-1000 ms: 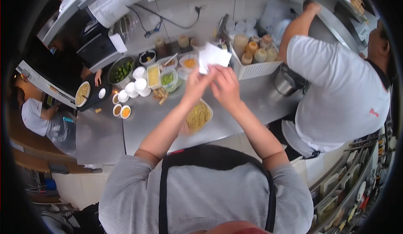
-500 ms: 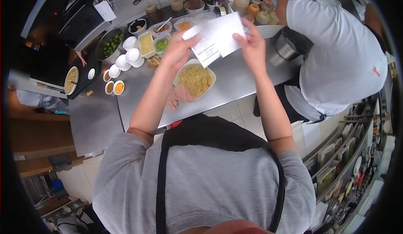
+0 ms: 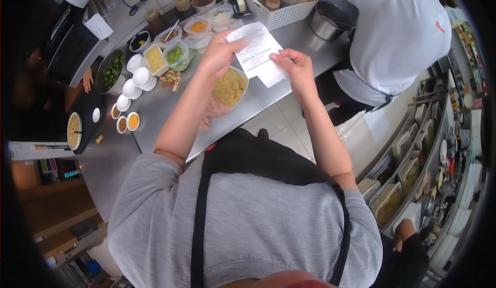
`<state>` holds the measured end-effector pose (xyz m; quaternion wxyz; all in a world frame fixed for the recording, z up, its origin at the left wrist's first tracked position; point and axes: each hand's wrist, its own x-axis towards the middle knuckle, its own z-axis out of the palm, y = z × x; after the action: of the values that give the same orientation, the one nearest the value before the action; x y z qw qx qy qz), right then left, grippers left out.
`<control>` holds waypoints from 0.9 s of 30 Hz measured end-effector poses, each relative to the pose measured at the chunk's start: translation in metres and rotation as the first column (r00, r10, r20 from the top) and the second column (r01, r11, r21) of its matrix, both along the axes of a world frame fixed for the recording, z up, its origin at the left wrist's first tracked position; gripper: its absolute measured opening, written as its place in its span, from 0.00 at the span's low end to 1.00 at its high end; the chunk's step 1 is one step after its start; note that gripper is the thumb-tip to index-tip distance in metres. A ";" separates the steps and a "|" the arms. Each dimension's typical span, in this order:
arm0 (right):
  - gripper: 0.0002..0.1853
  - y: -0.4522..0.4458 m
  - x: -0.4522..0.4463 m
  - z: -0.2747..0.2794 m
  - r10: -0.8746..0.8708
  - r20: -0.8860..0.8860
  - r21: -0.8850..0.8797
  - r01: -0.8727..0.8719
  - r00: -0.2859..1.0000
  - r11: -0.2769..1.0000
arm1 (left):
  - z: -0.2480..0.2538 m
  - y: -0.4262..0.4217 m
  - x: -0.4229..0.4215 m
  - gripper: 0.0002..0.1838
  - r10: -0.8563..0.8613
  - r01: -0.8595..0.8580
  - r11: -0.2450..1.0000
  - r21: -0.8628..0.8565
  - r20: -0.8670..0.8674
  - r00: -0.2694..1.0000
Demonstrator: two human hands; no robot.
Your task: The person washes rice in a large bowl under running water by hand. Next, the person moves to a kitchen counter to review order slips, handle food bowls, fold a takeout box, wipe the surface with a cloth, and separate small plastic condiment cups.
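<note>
Printed paper receipts [image 3: 254,55] overlap between my two hands, above the steel counter. My left hand [image 3: 219,54] pinches the upper left side of the paper, thumb on top. On the lower right edge, my right hand [image 3: 298,70] grips with its thumb over the sheet. Below the paper sits a bowl of yellowish food [image 3: 230,87], partly covered by my left forearm and the receipts. A crumpled pinkish-brown cloth [image 3: 213,111] lies against the bowl's near side, half hidden by my arm.
Left on the counter [image 3: 170,113] stand stacked white cups [image 3: 141,79], a pot of green fruit [image 3: 112,73] and small sauce cups [image 3: 133,121]. A white basket of bottles [image 3: 281,14] stands at the back. To the right, a person in a white shirt [image 3: 398,34] is beside a metal pot [image 3: 333,21].
The view has swung, so the counter appears shifted left and tilted. The papers have turned and drawn closer together, still in both hands. Another person's arm now shows at lower right.
</note>
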<state>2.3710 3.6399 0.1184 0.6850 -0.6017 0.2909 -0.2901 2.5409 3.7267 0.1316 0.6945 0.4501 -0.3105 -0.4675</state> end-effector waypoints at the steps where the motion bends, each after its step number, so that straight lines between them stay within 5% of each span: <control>1: 0.11 0.002 -0.004 -0.001 -0.016 -0.002 -0.001 0.016 1.000 1.000 | -0.002 -0.001 0.001 0.17 -0.016 0.016 1.000 -0.001 -0.002 1.000; 3: 0.09 0.005 -0.010 -0.004 -0.113 -0.033 -0.144 0.107 0.993 0.984 | -0.008 -0.002 0.007 0.19 -0.016 0.005 0.997 0.071 0.147 0.989; 7: 0.08 0.012 -0.026 -0.005 -0.172 -0.029 -0.236 0.161 0.985 0.958 | -0.009 -0.002 -0.001 0.19 -0.039 0.040 0.999 -0.013 0.078 0.996; 13: 0.07 0.024 -0.044 -0.007 -0.273 0.068 -0.006 0.274 0.960 0.962 | -0.001 0.003 -0.039 0.22 -0.073 0.104 0.968 -0.226 0.139 0.988; 16: 0.12 0.027 -0.050 -0.017 -0.329 0.112 -0.259 0.347 0.938 0.901 | -0.011 -0.006 -0.032 0.21 0.061 0.017 0.972 -0.233 0.324 0.944; 18: 0.20 0.028 -0.056 -0.019 -0.401 0.306 -0.349 0.494 0.863 0.797 | -0.006 -0.006 -0.017 0.19 0.055 0.004 0.985 -0.175 0.336 0.940; 21: 0.27 0.030 -0.076 -0.014 -0.498 0.181 -0.430 0.524 0.848 0.735 | -0.017 -0.013 -0.019 0.11 0.119 -0.052 0.986 -0.159 0.444 0.888; 23: 0.21 0.031 -0.080 -0.006 -0.584 0.153 -0.466 0.580 0.797 0.669 | -0.028 -0.020 -0.041 0.10 0.048 0.043 0.993 -0.111 0.707 0.706; 25: 0.22 0.019 -0.087 -0.017 -0.524 0.228 -0.895 0.389 0.820 0.219 | -0.036 -0.029 -0.074 0.14 -0.035 0.131 0.988 -0.082 0.710 0.704; 27: 0.18 0.026 -0.093 -0.021 -0.444 0.124 -0.955 0.229 0.888 0.190 | -0.038 -0.044 -0.102 0.13 -0.226 0.229 0.973 0.026 0.308 0.924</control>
<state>2.2783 3.6658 0.0972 0.0755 -0.8324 0.2431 -0.4922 2.4387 3.6826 0.0937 0.5810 0.4749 -0.4677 -0.4670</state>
